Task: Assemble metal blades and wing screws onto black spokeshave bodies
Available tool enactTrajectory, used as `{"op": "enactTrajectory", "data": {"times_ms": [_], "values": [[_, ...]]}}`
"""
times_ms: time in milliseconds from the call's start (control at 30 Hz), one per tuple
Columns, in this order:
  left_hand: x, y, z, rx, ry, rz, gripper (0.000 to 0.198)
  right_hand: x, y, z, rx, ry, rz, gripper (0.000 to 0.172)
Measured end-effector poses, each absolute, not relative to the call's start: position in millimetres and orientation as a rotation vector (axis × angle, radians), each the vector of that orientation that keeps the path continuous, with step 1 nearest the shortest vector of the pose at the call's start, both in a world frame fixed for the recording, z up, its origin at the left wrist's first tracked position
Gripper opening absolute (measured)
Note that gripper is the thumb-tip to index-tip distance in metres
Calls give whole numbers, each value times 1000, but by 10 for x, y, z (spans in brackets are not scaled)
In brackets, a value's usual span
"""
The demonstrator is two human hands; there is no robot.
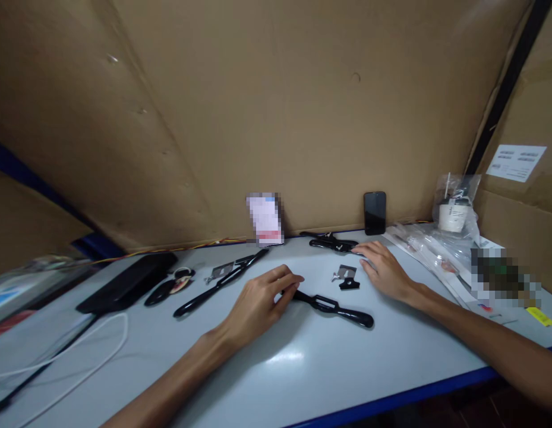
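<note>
My left hand (267,297) is closed on the left end of a black spokeshave body (347,313), which lies across the table with its blade slot bare. Farther back on the right, my right hand (385,270) has its thumb and fingers closed at the handle end of an assembled black spokeshave (322,244). A second spokeshave (308,234) lies right behind that one, partly overlapped. Between my hands rest a loose blade (348,272), a black cap plate (349,285) and small screws (335,277). Left of my left hand lies another spokeshave body (198,303) beside a blade (223,271).
A phone (375,213) and a blurred upright screen (265,220) lean on the cardboard wall (276,119). Keys (162,291), a black case (128,282) and a white cable (110,356) lie left. Plastic wrapping (436,252) and a bagged cup (453,215) stand right.
</note>
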State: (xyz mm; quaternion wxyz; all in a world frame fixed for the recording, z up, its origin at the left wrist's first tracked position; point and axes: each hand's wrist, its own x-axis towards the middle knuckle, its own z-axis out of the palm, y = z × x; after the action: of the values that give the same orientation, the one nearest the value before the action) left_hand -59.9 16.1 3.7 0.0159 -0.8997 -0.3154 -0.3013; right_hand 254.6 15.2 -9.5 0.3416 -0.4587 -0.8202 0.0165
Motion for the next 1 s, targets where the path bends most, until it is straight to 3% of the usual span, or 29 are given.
{"op": "enactTrajectory", "data": {"times_ms": [200, 400, 500, 667, 833, 1000], "values": [[-614, 160, 43, -2823, -965, -872, 27, 2600, 162, -72, -1071, -2396, 175, 57], [-617, 164, 36, -2812, -945, -853, 26, 2562, 71, 81, -1310, -2358, 54, 49], [-618, 163, 38, -2799, -944, -854, 27, 2649, 72, 181, -1456, -2365, 178, 45], [-616, 148, 45, -2794, -931, -841, 29, 2770, 83, 225, -1511, -2461, 409, 53], [-606, 135, 56, -2802, -923, -822, 29, 2777, 85, 163, -1427, -2449, 367, 31], [-545, 114, 34, -2857, -991, -809, 26, 2892, 134, 128, -1489, -2418, 309, 20]]}}
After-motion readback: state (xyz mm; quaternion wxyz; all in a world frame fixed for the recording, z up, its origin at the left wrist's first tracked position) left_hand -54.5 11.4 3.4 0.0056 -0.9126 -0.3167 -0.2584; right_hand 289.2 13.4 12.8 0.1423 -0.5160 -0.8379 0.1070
